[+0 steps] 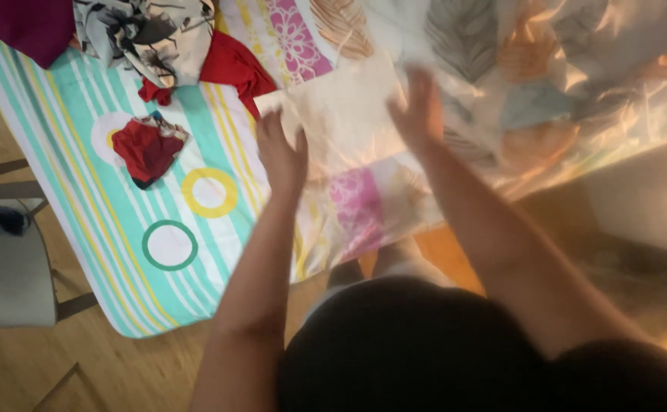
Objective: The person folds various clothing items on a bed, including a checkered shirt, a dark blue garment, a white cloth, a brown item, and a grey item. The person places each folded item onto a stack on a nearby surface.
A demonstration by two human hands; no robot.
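Both open hands, left hand (pixel 281 156) and right hand (pixel 419 113), press the pale cloth (pixel 345 114): light, limp, best pinched at corners.

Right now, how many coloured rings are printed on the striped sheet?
2 clear: a yellow ring left of the left hand, and a green ring below it. A third may be hidden under the small red cloth.

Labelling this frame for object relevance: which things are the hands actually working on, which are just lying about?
In hand:
- left hand and right hand, on the pale cloth

Lying about:
- small red garment
- black-and-white flowered cloth
- red cloth
- striped sheet
- grey chair
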